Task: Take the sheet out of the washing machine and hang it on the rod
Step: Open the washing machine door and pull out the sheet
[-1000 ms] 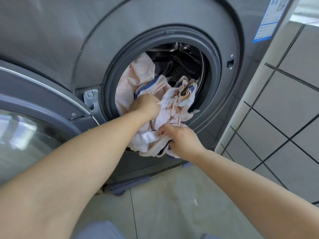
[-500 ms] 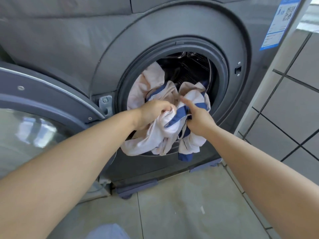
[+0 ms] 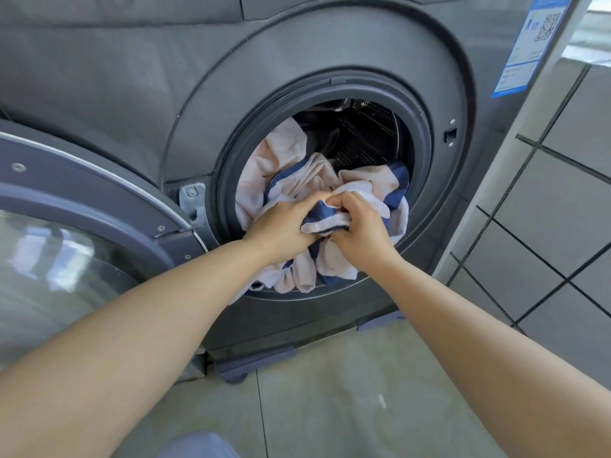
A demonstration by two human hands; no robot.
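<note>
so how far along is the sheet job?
Done: door swung open. In hand: left hand and right hand both grip the sheet, bunched at the drum opening, mostly inside, a fold over the lip. Left: pull it clear, hang it; no rod in view.

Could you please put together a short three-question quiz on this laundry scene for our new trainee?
1. True or false: the sheet hangs fully clear of the washing machine.
2. Which hands have a grip on the sheet? A) left hand only B) right hand only C) both
3. Fill in: the open door stands on the ______ side of the drum opening.

Key:
1. False: most of it lies bunched in the drum, with some draped over the lower rim.
2. C: both hands grip the blue-and-white fabric at the opening.
3. Left.
</note>
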